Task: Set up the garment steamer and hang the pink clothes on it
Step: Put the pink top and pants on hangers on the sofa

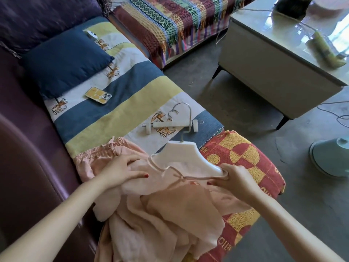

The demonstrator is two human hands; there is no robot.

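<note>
Threading white hanger (186, 157) into pink top (170, 201) at the sofa's front edge: right hand (233, 178) pinches the neckline, left hand (120, 170) presses flat. Next I'd seat the other shoulder.

White hanger (186, 157): left shoulder hidden under pink top (170, 205) by left grip (120, 168); right tip covered by right grip (234, 178) fingers.

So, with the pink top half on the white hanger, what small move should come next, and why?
Probably pull the neckline over the hanger's right shoulder. The right hand pinches the collar edge of the pink top at the tip of the white hanger, most of which lies bare above the neckline. The left hand presses the fabric flat, so it can steady the top.
</note>
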